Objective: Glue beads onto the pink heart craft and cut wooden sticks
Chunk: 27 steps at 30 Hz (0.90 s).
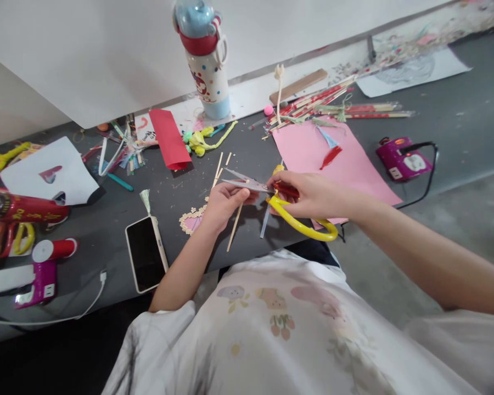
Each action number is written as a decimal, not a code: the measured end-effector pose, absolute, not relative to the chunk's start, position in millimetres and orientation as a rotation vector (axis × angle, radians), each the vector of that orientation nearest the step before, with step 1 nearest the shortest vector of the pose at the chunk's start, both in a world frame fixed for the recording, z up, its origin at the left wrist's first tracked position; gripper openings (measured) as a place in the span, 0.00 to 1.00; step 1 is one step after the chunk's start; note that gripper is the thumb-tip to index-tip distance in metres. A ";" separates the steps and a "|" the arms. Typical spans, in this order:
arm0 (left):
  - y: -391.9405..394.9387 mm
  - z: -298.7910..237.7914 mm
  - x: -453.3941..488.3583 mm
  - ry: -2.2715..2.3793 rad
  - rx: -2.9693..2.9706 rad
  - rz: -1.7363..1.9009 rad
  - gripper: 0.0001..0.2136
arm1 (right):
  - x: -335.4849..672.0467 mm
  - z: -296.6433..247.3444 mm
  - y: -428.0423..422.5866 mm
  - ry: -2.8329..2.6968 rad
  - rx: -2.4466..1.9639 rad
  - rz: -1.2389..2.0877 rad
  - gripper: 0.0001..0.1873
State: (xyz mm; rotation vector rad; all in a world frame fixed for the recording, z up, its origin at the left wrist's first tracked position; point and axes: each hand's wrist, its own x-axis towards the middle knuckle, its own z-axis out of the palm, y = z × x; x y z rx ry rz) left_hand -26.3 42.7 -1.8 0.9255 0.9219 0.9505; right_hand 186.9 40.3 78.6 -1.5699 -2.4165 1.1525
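Note:
My right hand (298, 193) is closed on a pair of scissors (302, 224) with yellow handles. Their blades point left and stand slightly apart, over the fingers of my left hand (226, 206). Pinched in that left hand is a thin wooden stick (235, 227), which slants down toward the table edge. Its upper end meets the blades; whether it lies between them I cannot tell. Partly behind my left wrist is a pink piece edged with small pale beads or slices (192, 219). More thin sticks (218, 167) lie just beyond the left hand. A translucent strip (265, 222) rests under the scissors.
A pink sheet (333, 159) lies at the right, near a purple power adapter (403, 159). A bottle (206, 66) stands at the back beside a folded red paper (169, 138). On the left are a phone (147, 255), a red can (24, 207) and a thread spool (55, 249).

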 end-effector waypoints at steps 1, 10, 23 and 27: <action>42.7 -1.9 -26.5 0.946 0.947 0.935 0.25 | 187.6 78.5 40.0 -2.416 -1.566 1.130 0.23; 36.9 4.0 -26.5 1.094 1.045 1.075 0.17 | 191.3 78.7 39.3 -2.448 -1.483 1.135 0.31; 35.6 0.5 -35.6 0.994 1.198 1.014 0.15 | 191.3 82.9 37.6 -2.422 -1.429 1.272 0.35; 34.8 3.4 -35.0 0.994 1.198 0.993 0.15 | 190.6 84.8 37.6 -2.416 -1.438 1.264 0.33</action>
